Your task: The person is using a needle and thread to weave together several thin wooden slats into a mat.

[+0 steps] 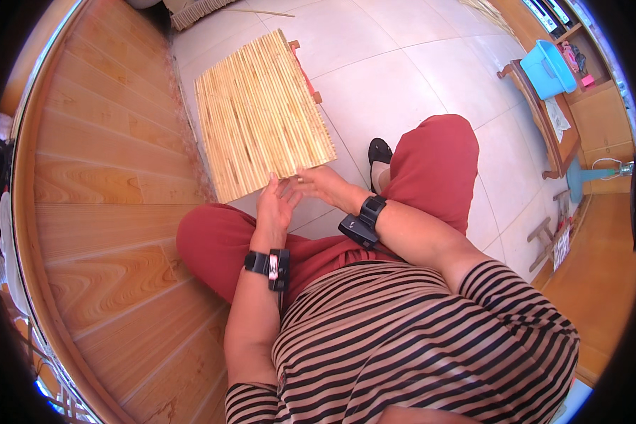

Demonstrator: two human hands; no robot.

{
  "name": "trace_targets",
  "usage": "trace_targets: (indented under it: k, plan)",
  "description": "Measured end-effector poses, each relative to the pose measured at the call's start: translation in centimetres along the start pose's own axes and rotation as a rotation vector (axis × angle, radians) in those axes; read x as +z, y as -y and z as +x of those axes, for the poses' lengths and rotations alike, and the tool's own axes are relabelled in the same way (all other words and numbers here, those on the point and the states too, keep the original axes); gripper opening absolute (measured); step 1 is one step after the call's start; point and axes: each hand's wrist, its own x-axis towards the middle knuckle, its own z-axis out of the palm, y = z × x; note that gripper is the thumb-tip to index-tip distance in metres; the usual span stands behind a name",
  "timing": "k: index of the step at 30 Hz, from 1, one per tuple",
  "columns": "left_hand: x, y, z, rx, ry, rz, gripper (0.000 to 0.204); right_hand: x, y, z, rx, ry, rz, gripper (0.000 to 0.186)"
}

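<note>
Stick mat (pixel 258 116) seems propped up, probably for easy reach; your left hand (pixel 274 205) and right hand (pixel 326 186) meet at its near edge, grip unclear.

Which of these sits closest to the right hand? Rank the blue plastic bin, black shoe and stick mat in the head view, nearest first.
From the right hand:
1. Stick mat: its near edge is by the fingertips.
2. Black shoe: ahead, slightly right.
3. Blue plastic bin: far right, on the wooden table.
</note>
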Motion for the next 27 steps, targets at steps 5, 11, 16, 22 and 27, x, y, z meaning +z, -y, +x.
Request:
trace_targets:
  k: [5, 11, 16, 22, 27]
  plan:
    - [1.0, -0.1, 1.7, -0.064, -0.068, -0.035, 0.057, 1.9, 4.9, -1.9, -0.099, -0.065, -1.194, 0.034]
    - [1.7, -0.6, 0.7, -0.011, -0.306, -0.249, 0.078, 0.5, 5.7, -0.9, -0.865, -0.430, -1.253, 0.041]
    - [-1.5, -0.2, 0.4, 0.107, -0.282, -0.281, 0.076, 0.8, 2.9, 6.2, -0.392, -0.439, -0.995, 0.049]
    - [-4.2, 0.3, 2.7, 0.167, -0.334, -0.425, 0.060, 3.9, 1.2, 7.5, -0.075, -0.069, -0.231, 0.033]
    - [-5.1, -0.7, 3.1, 0.289, -0.242, -0.535, 0.051, 1.6, 0.4, 4.6, -0.216, -0.113, -0.104, 0.022]
